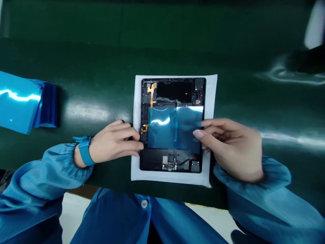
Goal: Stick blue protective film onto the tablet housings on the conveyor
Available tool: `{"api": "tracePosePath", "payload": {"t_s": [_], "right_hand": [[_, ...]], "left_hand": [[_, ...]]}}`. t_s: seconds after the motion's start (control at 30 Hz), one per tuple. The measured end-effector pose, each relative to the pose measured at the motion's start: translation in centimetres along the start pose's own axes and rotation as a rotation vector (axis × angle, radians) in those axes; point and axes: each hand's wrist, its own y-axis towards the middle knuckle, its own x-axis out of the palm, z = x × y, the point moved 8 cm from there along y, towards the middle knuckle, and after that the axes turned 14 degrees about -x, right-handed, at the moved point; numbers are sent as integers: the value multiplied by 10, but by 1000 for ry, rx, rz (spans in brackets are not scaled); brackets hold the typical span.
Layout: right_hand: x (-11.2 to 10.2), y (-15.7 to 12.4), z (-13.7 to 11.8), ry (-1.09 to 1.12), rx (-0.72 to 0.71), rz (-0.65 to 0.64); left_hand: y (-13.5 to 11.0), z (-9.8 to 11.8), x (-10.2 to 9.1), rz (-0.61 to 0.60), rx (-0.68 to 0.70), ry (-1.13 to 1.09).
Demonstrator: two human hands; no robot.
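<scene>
An opened tablet, its circuit board and orange ribbon cables bare, lies on a white foam sheet in front of me. Across the tablet's middle is a clear blue plastic film. My right hand pinches the film's right edge between thumb and fingers; the other fingers curl beneath. At the tablet's left edge rests my left hand, fingers loosely bent and apart, fingertips touching the frame. It holds nothing that I can see. A blue band is around the left wrist.
A stack of blue plastic films sits at the far left of the green table. Toward the upper right, a dark object and a blurred white one stand at the frame's edge. The table's near edge runs close to my body.
</scene>
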Motion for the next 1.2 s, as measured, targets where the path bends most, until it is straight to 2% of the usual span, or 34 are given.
{"api": "tracePosePath", "payload": {"t_s": [0.07, 0.2, 0.3, 0.37, 0.57, 0.67, 0.8, 0.93, 1.0, 1.07, 1.13, 1.2], "right_hand": [[2, 0, 4, 79, 26, 14], [0, 2, 7, 266, 46, 166], [-1, 7, 6, 331, 42, 245], [1, 10, 7, 355, 60, 246], [6, 18, 12, 393, 66, 207], [9, 21, 11, 402, 28, 184], [10, 24, 13, 387, 13, 184], [11, 26, 17, 367, 16, 160], [9, 25, 12, 306, -51, 164], [11, 21, -6, 147, -232, 110], [26, 12, -34, -90, -510, -55], [52, -5, -55, -358, -766, -277]], "left_hand": [[-1, -1, 0, -2, 5, 6], [2, -1, -9, 44, 3, 34], [12, 0, -13, 61, -15, 196], [21, 1, -11, 36, -12, 326], [53, 9, 2, -29, 5, 536], [71, 18, 17, -114, 5, 579], [92, 30, 36, -231, -58, 600], [102, 35, 45, -296, -144, 589], [102, 30, 41, -296, -167, 536], [98, 13, 26, -204, -238, 445], [88, -14, 5, -62, -356, 342], [74, -42, -7, 2, -443, 251]]}}
